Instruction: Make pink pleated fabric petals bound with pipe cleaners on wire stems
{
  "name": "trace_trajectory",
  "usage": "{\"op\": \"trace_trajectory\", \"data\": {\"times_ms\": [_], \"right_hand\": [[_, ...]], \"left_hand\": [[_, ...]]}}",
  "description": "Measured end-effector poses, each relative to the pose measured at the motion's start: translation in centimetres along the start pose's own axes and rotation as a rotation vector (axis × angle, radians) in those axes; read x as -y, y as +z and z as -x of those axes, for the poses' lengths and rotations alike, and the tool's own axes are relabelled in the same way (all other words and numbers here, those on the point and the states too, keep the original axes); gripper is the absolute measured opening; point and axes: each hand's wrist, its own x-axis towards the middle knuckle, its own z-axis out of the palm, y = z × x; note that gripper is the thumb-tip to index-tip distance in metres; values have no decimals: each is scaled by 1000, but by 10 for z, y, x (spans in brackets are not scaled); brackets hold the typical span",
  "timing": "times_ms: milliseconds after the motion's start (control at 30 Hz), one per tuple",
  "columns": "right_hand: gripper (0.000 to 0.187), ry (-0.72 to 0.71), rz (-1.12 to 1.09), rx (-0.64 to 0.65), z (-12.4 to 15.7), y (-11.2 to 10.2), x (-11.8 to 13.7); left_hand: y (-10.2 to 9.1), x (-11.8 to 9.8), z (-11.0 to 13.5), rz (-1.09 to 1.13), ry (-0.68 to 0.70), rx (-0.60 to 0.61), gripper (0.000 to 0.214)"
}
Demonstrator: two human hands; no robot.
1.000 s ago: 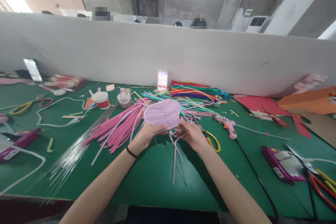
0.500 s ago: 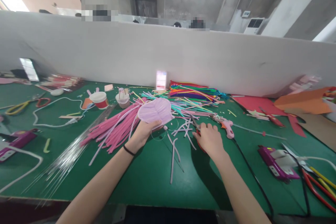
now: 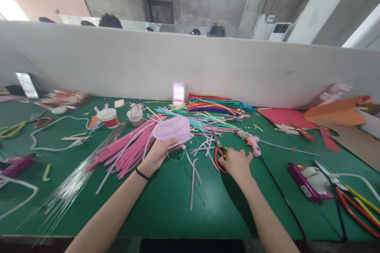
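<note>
My left hand [image 3: 156, 155] is closed on the lower edge of a pale pink heart-shaped piece [image 3: 172, 129] made of pipe cleaners, held just above the green table [image 3: 166, 201]. Loose pale stems and a thin wire ring hang from it. My right hand [image 3: 236, 162] rests on the table with its fingers curled over the handles of red-and-yellow scissors [image 3: 219, 151], whose blades point away from me. A pink glue gun [image 3: 251, 141] lies just right of that hand.
A spread of pink pipe cleaners [image 3: 123, 150] lies left of the heart, and a multicoloured pile [image 3: 212, 106] behind it. Thin wires [image 3: 68, 185], paper cups [image 3: 108, 117], purple devices [image 3: 308, 182], cables and red and orange sheets [image 3: 335, 116] cover the table. A white partition [image 3: 190, 67] bounds the far edge.
My right hand left the heart, moved right and down to the table, and closed over the scissors. My left hand kept the heart and lowered it slightly to the left.
</note>
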Motion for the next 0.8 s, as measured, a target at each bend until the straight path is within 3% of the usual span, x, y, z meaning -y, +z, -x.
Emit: {"op": "trace_trajectory", "data": {"times_ms": [200, 367, 500, 600, 800], "right_hand": [[14, -28, -325, -233, -8, 10, 15], [33, -122, -528, -291, -4, 22, 22], [41, -318, -524, -340, 2, 33, 27], [57, -378, -461, -388, 4, 35, 27], [32, -281, -491, -481, 3, 20, 20]], "left_hand": [[1, -4, 0, 10, 11, -49, 63], [6, -5, 2, 39, 35, -51, 57], [8, -4, 6, 77, 73, -15, 55], [9, -4, 7, 112, 71, -50, 50], [12, -7, 11, 286, -26, 1, 39]]}}
